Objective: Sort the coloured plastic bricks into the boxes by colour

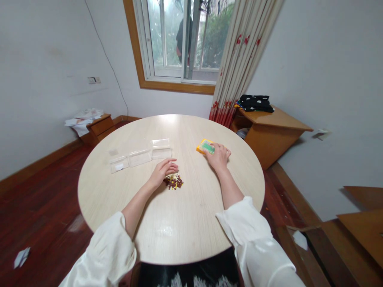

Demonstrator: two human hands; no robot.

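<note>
Pale wood grain runs under both your forearms, stretched forward across the round surface (119, 191). Your left hand (163, 170) lies palm down, fingers loosely spread and holding nothing, its fingertips touching a heap of small dark red and yellow pieces (174, 181). Your right hand (219, 154) rests flat on the near end of a yellow-rimmed green box (205, 146), not clamped around it. The box lies flat, its long axis slanting away to your left. Three clear plastic containers (140, 156) sit in a row farther left.

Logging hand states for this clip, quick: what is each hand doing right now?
Left hand: open, fingers resting by the pile of small dark and yellow pieces, holding nothing.
Right hand: laid on the yellow and green box; grip cannot be told.
</note>
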